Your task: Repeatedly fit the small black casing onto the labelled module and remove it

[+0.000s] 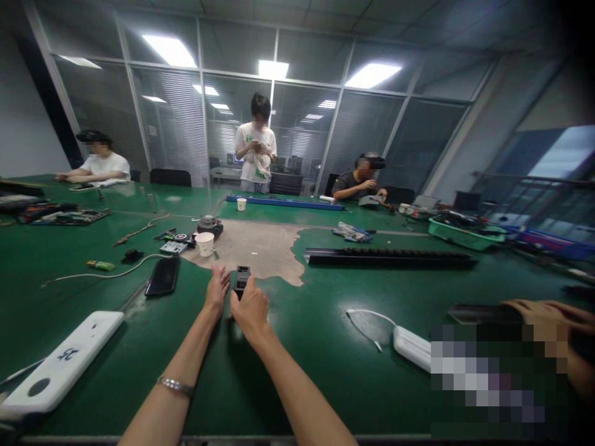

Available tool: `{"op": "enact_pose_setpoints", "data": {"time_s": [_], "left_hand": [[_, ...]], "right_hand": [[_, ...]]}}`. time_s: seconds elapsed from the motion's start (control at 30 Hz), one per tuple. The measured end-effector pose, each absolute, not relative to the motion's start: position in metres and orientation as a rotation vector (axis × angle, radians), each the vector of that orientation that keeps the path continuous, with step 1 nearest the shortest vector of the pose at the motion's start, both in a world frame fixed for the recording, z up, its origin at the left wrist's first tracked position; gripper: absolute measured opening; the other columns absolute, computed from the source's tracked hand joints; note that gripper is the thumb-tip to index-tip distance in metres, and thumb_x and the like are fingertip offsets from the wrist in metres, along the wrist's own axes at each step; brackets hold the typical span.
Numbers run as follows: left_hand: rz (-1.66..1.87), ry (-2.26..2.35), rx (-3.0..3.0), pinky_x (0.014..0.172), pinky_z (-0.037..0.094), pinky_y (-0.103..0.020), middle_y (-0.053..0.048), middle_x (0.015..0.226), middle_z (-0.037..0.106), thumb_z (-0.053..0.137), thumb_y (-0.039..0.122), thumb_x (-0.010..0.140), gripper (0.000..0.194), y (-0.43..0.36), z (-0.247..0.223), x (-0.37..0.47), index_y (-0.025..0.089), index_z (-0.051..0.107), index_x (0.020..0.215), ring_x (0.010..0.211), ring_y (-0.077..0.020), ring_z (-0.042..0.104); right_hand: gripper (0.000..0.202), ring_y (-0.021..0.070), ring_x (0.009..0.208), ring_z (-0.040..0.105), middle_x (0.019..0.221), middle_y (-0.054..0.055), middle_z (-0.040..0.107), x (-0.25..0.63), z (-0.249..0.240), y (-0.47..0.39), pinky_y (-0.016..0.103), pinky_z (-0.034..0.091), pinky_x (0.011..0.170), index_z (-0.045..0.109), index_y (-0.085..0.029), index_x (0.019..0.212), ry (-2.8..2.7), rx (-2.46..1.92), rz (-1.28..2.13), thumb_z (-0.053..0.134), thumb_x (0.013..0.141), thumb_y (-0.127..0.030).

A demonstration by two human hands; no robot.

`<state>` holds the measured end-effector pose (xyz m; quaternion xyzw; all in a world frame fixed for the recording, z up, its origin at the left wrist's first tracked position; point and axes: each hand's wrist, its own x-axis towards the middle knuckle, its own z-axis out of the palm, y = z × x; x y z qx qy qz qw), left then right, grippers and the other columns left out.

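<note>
A small black block-shaped part [242,279] stands on the green table near the middle, at the edge of a brown sheet [274,248]. My right hand [251,306] grips this part from its right and near side, with the index finger along it. Just left of the part, my left hand [217,287] rests on its side with the fingers extended and nothing in it. A small gap lies between the left fingers and the part. A paper cup [204,244] stands beyond my left hand.
Left are a phone [162,276], a cable and a white device [65,362]. Right are a long black rail [390,258], a white power bank [413,348] and another person's hand [553,316]. Three people are across the table [186,201]; a green basket [465,233] is back right.
</note>
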<state>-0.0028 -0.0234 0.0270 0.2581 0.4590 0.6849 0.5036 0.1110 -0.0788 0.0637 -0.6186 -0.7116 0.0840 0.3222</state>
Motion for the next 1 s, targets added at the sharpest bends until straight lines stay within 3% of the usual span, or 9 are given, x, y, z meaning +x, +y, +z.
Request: {"op": "enact_pose_setpoints", "data": {"time_s": [0.13, 0.3, 0.53, 0.73, 0.87, 1.0], "left_hand": [[1.648, 1.104, 0.636, 0.104, 0.029, -0.033, -0.015, 0.131, 0.050, 0.027, 0.066, 0.083, 0.071, -0.025, 0.028, -0.003, 0.016, 0.044, 0.132, 0.124, -0.0200, 0.044], [1.594, 1.103, 0.655, 0.104, 0.028, -0.034, -0.016, 0.131, 0.050, 0.029, 0.065, 0.084, 0.071, -0.026, 0.031, 0.000, 0.014, 0.046, 0.130, 0.125, -0.0208, 0.042], [1.629, 1.072, 0.734, 0.104, 0.029, -0.035, -0.017, 0.134, 0.046, 0.036, 0.061, 0.084, 0.066, -0.029, 0.031, 0.003, 0.013, 0.048, 0.128, 0.124, -0.0215, 0.043], [1.563, 1.030, 0.721, 0.106, 0.026, -0.033, -0.015, 0.138, 0.042, 0.036, 0.055, 0.087, 0.059, -0.032, 0.036, 0.009, 0.014, 0.049, 0.128, 0.130, -0.0209, 0.035], [1.540, 1.026, 0.741, 0.107, 0.025, -0.034, -0.013, 0.141, 0.039, 0.037, 0.058, 0.085, 0.063, -0.032, 0.033, 0.010, 0.017, 0.043, 0.133, 0.131, -0.0200, 0.033], [1.596, 1.007, 0.711, 0.104, 0.029, -0.032, -0.014, 0.141, 0.038, 0.036, 0.059, 0.085, 0.067, -0.030, 0.032, 0.007, 0.018, 0.033, 0.139, 0.129, -0.0186, 0.036]], "right_hand": [[0.036, 0.0254, 0.084, 0.064, 0.089, 0.013, 0.066, 0.112, 0.066, -0.078, 0.031, 0.044, 0.072, 0.050, -0.014, 0.107, -1.865, -1.625, 0.220, 0.055, 0.079, -0.037], [0.032, 0.0288, 0.082, 0.064, 0.085, 0.014, 0.066, 0.113, 0.074, -0.076, 0.035, 0.045, 0.070, 0.054, -0.013, 0.096, -1.917, -1.714, 0.222, 0.059, 0.075, -0.037], [0.049, 0.0255, 0.090, 0.062, 0.098, 0.014, 0.064, 0.116, 0.049, -0.081, 0.030, 0.043, 0.074, 0.047, -0.012, 0.116, -1.861, -1.518, 0.254, 0.059, 0.078, -0.040], [0.047, 0.0248, 0.088, 0.062, 0.097, 0.014, 0.065, 0.117, 0.038, -0.081, 0.029, 0.043, 0.074, 0.046, -0.013, 0.122, -1.831, -1.535, 0.322, 0.055, 0.083, -0.038], [0.056, 0.0262, 0.092, 0.061, 0.102, 0.017, 0.063, 0.116, 0.034, -0.082, 0.031, 0.043, 0.077, 0.042, -0.009, 0.126, -1.813, -1.544, 0.299, 0.058, 0.081, -0.039], [0.052, 0.0254, 0.091, 0.061, 0.101, 0.017, 0.063, 0.115, 0.041, -0.082, 0.030, 0.044, 0.076, 0.045, -0.010, 0.124, -1.768, -1.544, 0.323, 0.057, 0.081, -0.038]]}}
